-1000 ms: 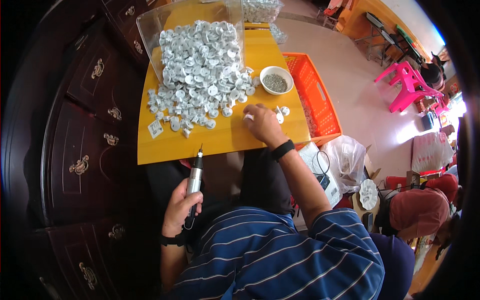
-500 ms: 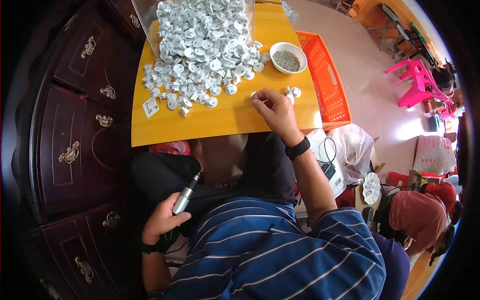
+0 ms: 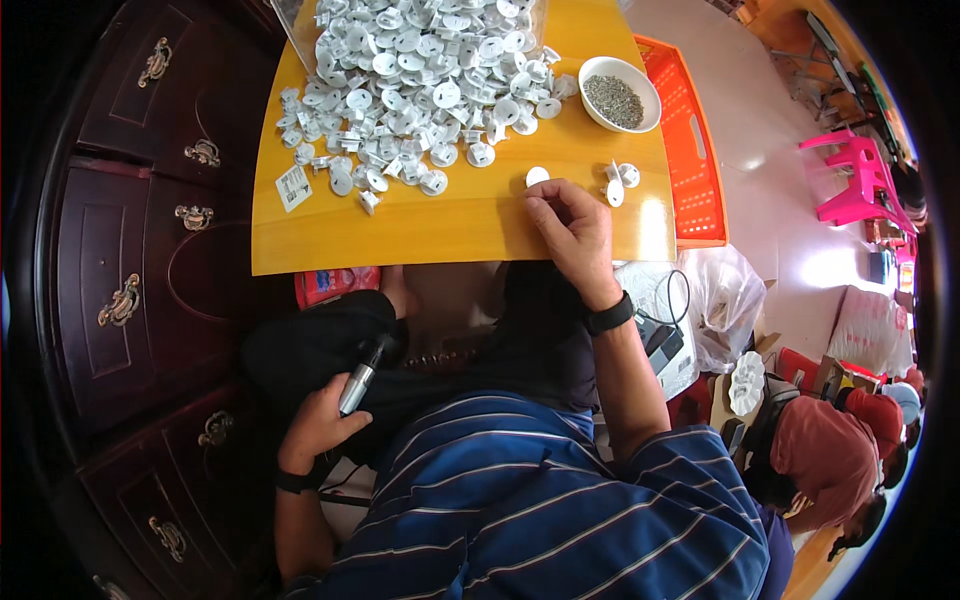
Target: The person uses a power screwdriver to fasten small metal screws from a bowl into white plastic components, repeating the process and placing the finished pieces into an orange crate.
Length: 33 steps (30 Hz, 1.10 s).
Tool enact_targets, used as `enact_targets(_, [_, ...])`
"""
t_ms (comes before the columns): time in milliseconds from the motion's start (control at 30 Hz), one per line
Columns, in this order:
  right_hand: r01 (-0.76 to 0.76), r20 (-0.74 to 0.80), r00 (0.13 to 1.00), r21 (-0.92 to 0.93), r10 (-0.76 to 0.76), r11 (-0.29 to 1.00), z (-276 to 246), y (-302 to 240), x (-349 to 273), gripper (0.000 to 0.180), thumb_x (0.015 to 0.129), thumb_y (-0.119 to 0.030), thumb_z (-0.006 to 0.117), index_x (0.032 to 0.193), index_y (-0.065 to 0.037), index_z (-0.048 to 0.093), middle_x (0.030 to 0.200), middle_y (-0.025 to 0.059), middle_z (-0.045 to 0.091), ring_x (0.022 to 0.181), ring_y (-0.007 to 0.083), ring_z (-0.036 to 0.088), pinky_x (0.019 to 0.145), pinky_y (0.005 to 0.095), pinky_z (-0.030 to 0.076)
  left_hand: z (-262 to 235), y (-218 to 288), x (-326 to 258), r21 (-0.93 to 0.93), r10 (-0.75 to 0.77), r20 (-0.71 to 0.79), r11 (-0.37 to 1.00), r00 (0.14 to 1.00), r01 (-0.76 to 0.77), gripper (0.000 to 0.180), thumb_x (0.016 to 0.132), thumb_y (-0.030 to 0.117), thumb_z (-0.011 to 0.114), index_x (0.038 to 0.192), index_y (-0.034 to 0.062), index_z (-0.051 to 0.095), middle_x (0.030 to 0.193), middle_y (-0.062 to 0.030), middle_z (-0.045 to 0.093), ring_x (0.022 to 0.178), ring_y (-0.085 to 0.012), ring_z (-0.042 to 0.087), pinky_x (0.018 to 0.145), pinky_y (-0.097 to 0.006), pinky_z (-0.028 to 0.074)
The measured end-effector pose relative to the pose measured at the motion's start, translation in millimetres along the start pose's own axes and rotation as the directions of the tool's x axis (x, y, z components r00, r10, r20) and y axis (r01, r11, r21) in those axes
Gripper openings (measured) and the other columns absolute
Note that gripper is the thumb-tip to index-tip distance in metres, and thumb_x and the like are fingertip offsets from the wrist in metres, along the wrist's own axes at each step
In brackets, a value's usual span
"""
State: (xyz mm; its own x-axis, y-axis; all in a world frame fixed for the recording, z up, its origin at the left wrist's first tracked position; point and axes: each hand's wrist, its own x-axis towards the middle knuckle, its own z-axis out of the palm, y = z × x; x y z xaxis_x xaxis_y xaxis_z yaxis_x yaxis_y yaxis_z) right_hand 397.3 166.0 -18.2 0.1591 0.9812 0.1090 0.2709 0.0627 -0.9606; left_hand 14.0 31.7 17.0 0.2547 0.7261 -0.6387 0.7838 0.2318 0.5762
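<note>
Against my lap, my left hand (image 3: 325, 420) is wrapped round a silver electric screwdriver (image 3: 357, 386), its dark tip pointing up and away from me. My right hand (image 3: 578, 235) is over the near right part of the yellow table (image 3: 450, 235). Its thumb and index finger are pressed together; whatever is between them is hidden or too small to make out. Just beyond those fingertips lies a round white plastic part (image 3: 537, 177). A few similar white parts (image 3: 616, 185) sit to its right. A white bowl (image 3: 590, 68) of small metal screws (image 3: 613, 101) stands farther back.
A large heap of white plastic parts (image 3: 410, 90) spills from a clear bin (image 3: 300, 30). A small printed label (image 3: 294, 188) lies left. An orange crate (image 3: 700, 180) stands beside the table, dark drawers (image 3: 110, 240) at left. Another person (image 3: 835, 450) is at far right.
The view has shifted, so the table's contents appear farther right. My right hand has drawn slightly back from the round white part, which shows more fully. My left hand keeps its grip on the screwdriver.
</note>
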Motion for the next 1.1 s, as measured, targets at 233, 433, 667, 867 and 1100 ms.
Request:
enact_targets(233, [0.034, -0.002, 0.999, -0.023, -0.034, 0.999, -2, -8, 0, 0.007, 0.087, -0.006, 0.070, 0.092, -0.001, 0.068, 0.074, 0.0032, 0.063, 0.064, 0.0079, 0.056, 0.059, 0.0233, 0.046, -7, 10, 17, 0.043, -0.053, -0.001, 0.998, 0.999, 0.053, 0.058, 0.073, 0.022, 0.078, 0.124, 0.0021, 0.055, 0.092, -0.0234, 0.065, 0.087, -0.0414, 0.066, 0.076, -0.043, 0.051])
enact_targets(433, [-0.045, 0.057, 0.997, 0.038, 0.043, 0.998, -5, -3, 0, 0.008, 0.091, -0.007, 0.069, 0.095, -0.001, 0.067, 0.078, -0.0022, 0.062, 0.068, 0.0038, 0.053, 0.063, 0.0209, 0.044, -9, 13, 7, -0.087, -0.093, -0.022, 0.992, 0.995, 0.090, 0.061, 0.074, 0.020, 0.078, 0.128, 0.0023, 0.054, 0.089, -0.0208, 0.065, 0.082, -0.0385, 0.066, 0.075, -0.041, 0.051])
enact_targets(667, [-0.178, 0.116, 0.979, 0.104, 0.166, 0.978, -7, -8, 2, 0.008, 0.093, -0.005, 0.067, 0.101, -0.001, 0.066, 0.091, -0.0032, 0.066, 0.084, 0.0033, 0.058, 0.079, 0.0197, 0.047, -3, 11, -3, -0.292, 0.007, -0.113, 0.956, 0.994, -0.041, 0.065, 0.075, 0.017, 0.078, 0.134, 0.0025, 0.052, 0.087, -0.0147, 0.064, 0.080, -0.0219, 0.065, 0.076, -0.034, 0.051])
enact_targets(867, [-0.218, 0.148, 0.971, 0.211, 0.189, 0.953, -13, -10, 0, 0.010, 0.094, -0.005, 0.066, 0.103, -0.002, 0.066, 0.094, -0.0014, 0.067, 0.086, 0.0057, 0.060, 0.081, 0.0210, 0.048, -2, 7, -8, -0.250, 0.032, -0.132, 0.966, 0.991, -0.064, 0.064, 0.077, 0.018, 0.077, 0.134, 0.0037, 0.051, 0.088, -0.0153, 0.065, 0.081, -0.0248, 0.066, 0.076, -0.035, 0.051])
enact_targets(1100, [-0.076, 0.062, 0.996, 0.270, 0.062, 0.960, -6, -40, -6, 0.009, 0.095, -0.009, 0.065, 0.101, -0.002, 0.066, 0.091, 0.0018, 0.066, 0.077, 0.0079, 0.059, 0.074, 0.0224, 0.047, 18, 1, -28, -0.240, 0.019, -0.220, 0.968, 0.975, -0.073, 0.062, 0.078, 0.021, 0.076, 0.133, 0.0045, 0.051, 0.089, -0.0172, 0.065, 0.082, -0.0304, 0.067, 0.076, -0.038, 0.051])
